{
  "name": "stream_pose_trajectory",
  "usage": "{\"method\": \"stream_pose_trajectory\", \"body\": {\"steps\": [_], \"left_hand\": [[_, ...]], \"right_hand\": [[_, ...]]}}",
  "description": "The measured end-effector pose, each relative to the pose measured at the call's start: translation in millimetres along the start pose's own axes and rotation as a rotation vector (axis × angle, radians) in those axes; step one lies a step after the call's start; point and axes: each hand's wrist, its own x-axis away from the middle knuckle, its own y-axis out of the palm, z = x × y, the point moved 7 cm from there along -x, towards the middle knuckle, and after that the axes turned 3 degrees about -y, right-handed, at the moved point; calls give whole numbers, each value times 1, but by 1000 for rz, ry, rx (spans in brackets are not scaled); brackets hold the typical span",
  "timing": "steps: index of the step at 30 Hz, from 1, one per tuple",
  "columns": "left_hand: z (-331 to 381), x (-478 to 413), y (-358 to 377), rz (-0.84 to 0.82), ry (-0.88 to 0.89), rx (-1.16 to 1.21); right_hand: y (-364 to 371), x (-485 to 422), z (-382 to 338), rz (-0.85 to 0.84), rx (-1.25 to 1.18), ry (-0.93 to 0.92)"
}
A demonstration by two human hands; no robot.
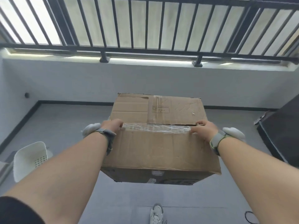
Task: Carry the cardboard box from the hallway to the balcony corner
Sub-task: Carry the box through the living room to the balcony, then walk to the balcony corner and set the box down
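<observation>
A brown cardboard box (158, 147), sealed with clear tape across its top seam, hangs in the air in front of me above the grey balcony floor. My left hand (111, 126) grips its top left edge, fingers curled over the tape. On the opposite side my right hand (204, 129) grips the top right edge the same way. Both wrists wear grey straps. The box's underside and far side are hidden.
A low white wall topped by a black railing (145, 50) runs across ahead. A white perforated basket (30, 160) stands at the left, a dark cabinet (281, 131) at the right. My shoe (156, 214) is on the grey floor (64, 125); a black cable (250, 217) lies bottom right.
</observation>
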Motion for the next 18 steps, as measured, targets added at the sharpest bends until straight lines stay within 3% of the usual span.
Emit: {"method": "stream_pose_trajectory", "body": {"steps": [12, 18], "left_hand": [[60, -94, -48, 77, -17, -124], [78, -154, -77, 121, -66, 109]], "right_hand": [[32, -144, -99, -136, 84, -72], [64, -212, -157, -178, 119, -119]]}}
